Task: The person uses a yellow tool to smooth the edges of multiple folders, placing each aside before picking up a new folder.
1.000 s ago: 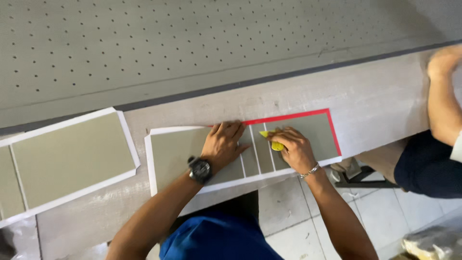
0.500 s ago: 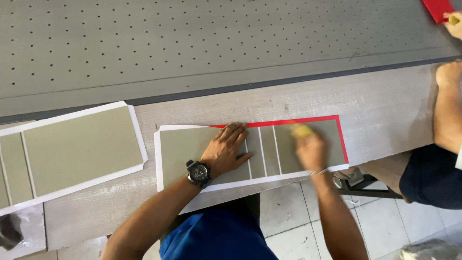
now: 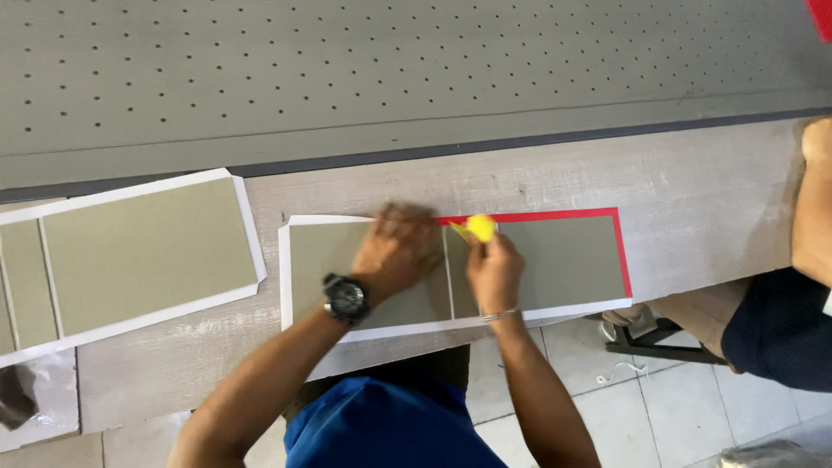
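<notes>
Since half a second ago, the right hand (image 3: 496,270) has slid left along the sheet's top edge, from near the right end to about its middle, and now sits just beside the left hand (image 3: 397,251). Its fingers are clamped on a small yellow tool (image 3: 479,227), which touches the sheet (image 3: 555,260) where a red strip (image 3: 555,214) along the top edge begins; that strip runs on right and down the sheet's right edge. Left of the tool the border is white. The left hand, blurred, lies flat on the sheet with fingers spread, holding nothing; a black watch (image 3: 345,297) sits on its wrist, and a thin bracelet on the right one. The sheet is grey-green with thin white lines dividing it, and lies on a pale, worn surface (image 3: 693,191) close to its near edge. A second sheet (image 3: 139,251), white-bordered, lies to the left, well apart. Behind the surface runs a grey perforated bed (image 3: 347,69). Below the near edge shows a tiled floor (image 3: 659,407) and the dark base of a stool. At the right edge, another person's arm (image 3: 815,208) rests on the surface.
</notes>
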